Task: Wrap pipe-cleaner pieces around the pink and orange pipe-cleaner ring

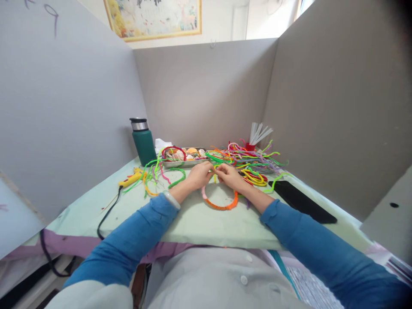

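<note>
My left hand (201, 174) and my right hand (228, 176) meet at the middle of the table, fingertips pinched together. Between them runs the top of a ring wrapped in orange and pink pipe cleaner (222, 207); a bit of yellow shows at the fingers. The ring's lower part hangs or lies toward me, below the hands. What exactly each fingertip pinches is too small to tell. Just left of my left hand is a green curved pipe cleaner piece (178, 177). Yellow loops (255, 177) lie to the right of my right hand.
Behind the hands are a metal tray (175, 164) of shells and a heap of coloured pipe cleaners (247, 156). A green bottle (143, 143) and yellow glue gun (130, 178) with a black cord are at left. White sticks (258, 134) stand in a red cup; a black slab (301, 201) lies right.
</note>
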Available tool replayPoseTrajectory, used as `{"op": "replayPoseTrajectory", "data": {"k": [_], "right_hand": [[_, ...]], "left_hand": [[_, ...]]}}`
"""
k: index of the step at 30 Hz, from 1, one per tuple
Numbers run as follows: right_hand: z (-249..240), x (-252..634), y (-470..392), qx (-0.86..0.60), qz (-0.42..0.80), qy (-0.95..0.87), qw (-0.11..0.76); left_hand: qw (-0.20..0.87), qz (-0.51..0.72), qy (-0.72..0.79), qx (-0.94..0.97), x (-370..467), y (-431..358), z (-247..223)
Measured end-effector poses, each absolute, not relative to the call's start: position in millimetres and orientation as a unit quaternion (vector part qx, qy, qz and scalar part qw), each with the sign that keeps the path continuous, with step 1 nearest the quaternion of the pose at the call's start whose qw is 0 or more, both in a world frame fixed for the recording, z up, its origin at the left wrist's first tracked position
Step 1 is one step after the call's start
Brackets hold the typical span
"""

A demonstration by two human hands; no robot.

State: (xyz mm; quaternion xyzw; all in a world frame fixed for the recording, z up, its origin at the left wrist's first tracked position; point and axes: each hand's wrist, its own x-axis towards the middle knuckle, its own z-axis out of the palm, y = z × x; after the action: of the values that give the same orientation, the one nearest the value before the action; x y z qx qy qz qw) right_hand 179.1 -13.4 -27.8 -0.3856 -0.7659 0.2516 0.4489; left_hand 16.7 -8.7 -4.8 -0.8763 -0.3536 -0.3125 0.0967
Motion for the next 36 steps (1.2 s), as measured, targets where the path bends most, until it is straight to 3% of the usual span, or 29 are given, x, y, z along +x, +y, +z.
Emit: {"op": "replayPoseTrajectory", "data": {"k": [13, 28, 36], "right_hand": [[-23.7, 181.2, -19.7, -0.378, 0.294, -0.771, 0.419], [-19.9, 181.9, -26.3, -0.36, 0.355, -0.769, 0.391], [-17.4, 180.7, -29.6, -0.358, 0.377, -0.762, 0.385]], "left_hand": [[0.054, -0.308, -0.331, -0.89, 12.0, -4.4, -2.3], [-0.197, -0.304, -0.361, -0.859, 10.7, -7.1, 2.4], [-0.229, -0.31, -0.367, -0.847, 10.8, -9.7, 4.6]]}}
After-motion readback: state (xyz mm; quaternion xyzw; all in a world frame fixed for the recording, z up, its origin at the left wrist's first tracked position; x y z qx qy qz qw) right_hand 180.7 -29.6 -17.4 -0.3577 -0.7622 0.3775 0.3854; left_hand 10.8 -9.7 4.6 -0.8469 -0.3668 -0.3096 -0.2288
